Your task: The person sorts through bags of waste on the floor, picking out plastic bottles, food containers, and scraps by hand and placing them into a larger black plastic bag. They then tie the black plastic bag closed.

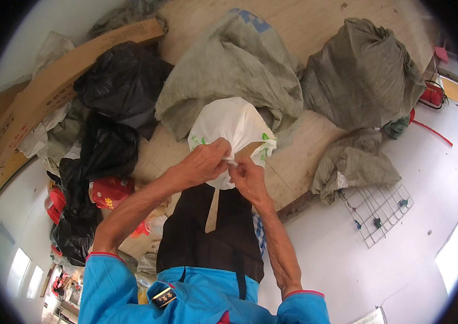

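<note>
A white plastic bag [229,117] with green print hangs before me, its gathered top pinched between my two hands. The fingers of my left hand [208,162] are closed on the bunched plastic. Close beside it, my right hand [249,178] grips the same gathered part, fingertips almost touching the left ones. The bag's contents are hidden. Behind the bag, a large grey-green woven sack [233,69] slumps on the tiled floor.
Black plastic bags [121,81] lie on the left below a long cardboard box [71,77]. On the right are a full woven sack [362,77], a smaller sack [358,162] and a wire rack [378,214] by the white wall [415,259]. A red bag [111,191] lies at the left.
</note>
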{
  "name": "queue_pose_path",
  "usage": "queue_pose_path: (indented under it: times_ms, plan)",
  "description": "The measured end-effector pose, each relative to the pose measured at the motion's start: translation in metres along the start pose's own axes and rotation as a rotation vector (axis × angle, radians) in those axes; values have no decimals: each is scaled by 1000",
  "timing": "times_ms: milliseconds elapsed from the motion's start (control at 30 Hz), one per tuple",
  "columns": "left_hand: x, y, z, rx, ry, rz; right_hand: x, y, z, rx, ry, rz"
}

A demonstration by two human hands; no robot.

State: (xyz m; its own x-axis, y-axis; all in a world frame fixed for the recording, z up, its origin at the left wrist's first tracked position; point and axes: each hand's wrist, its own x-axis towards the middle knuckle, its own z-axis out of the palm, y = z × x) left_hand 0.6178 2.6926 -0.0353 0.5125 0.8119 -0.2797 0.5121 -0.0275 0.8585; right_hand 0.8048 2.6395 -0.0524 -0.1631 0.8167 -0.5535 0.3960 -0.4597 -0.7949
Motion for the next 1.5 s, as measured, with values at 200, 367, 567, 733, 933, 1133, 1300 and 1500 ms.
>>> queue_pose_path:
  times_ms: [200, 367, 567, 733, 933, 1133, 1300, 1500]
  plan:
    - [20, -5, 14, -1, 212, -85, 14, -8, 11, 21, 184, -27]
    - [18, -4, 6, -306, -3, -53, 11, -3, -8, 259, 137, 176]
    - [7, -21, 5, -434, 15, 97, 10, -12, -12, 374, 137, 122]
    - [16, -20, 15, -481, 34, -102, 11, -14, -19, 407, 34, 140]
    - [28, -67, 44, -177, 125, -48, 7, -11, -37, 444, 46, 195]
    - [22, -85, 31, -180, 373, -221, -6, 3, -76, 460, 148, 221]
    - [16, -92, 11, 53, 547, -258, -11, 13, -88, 376, 91, 223]
    - [26, -77, -29, 22, 673, -284, -16, 34, -110, 155, 40, 295]
